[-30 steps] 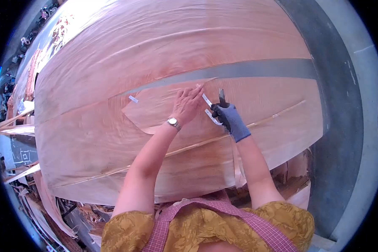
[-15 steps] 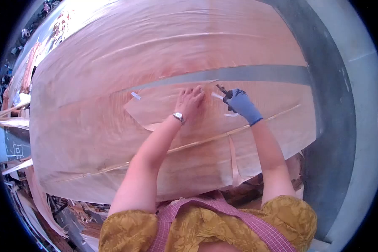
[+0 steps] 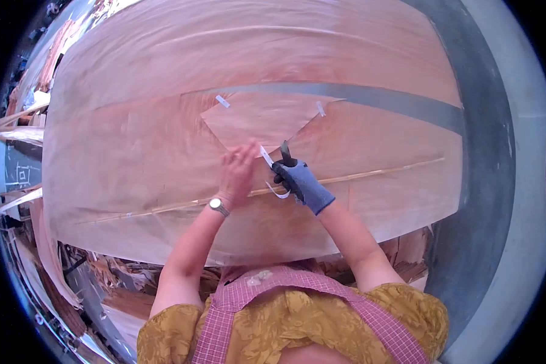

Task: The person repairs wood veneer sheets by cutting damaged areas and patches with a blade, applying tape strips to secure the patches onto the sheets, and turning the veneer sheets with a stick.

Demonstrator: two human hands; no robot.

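Note:
A thin wood veneer patch [image 3: 255, 118], tapering toward me, lies on a large veneer sheet [image 3: 394, 142]. One white tape piece [image 3: 222, 101] sits at its upper left and another tape piece [image 3: 321, 108] at its right edge. My bare left hand [image 3: 236, 173], with a watch on the wrist, reaches flat over the patch's lower tip, fingers extended and slightly blurred. My right hand [image 3: 300, 182], in a blue-grey glove with dark fingers, is closed around a dark-bladed knife [image 3: 285, 150]. A white tape strip [image 3: 267, 156] sticks out from those fingers near the patch's tip, and a second loop hangs below.
A grey gap [image 3: 400, 108] runs between the veneer sheets. A long pale split or ridge [image 3: 370, 173] crosses the near sheet. Veneer scraps [image 3: 121, 273] lie below the near edge, and grey floor [image 3: 485, 182] shows on the right.
Both hands have come nearer my body, and the right has moved left to the patch's lower tip. Tape now shows on the patch's right edge. The view has shifted slightly.

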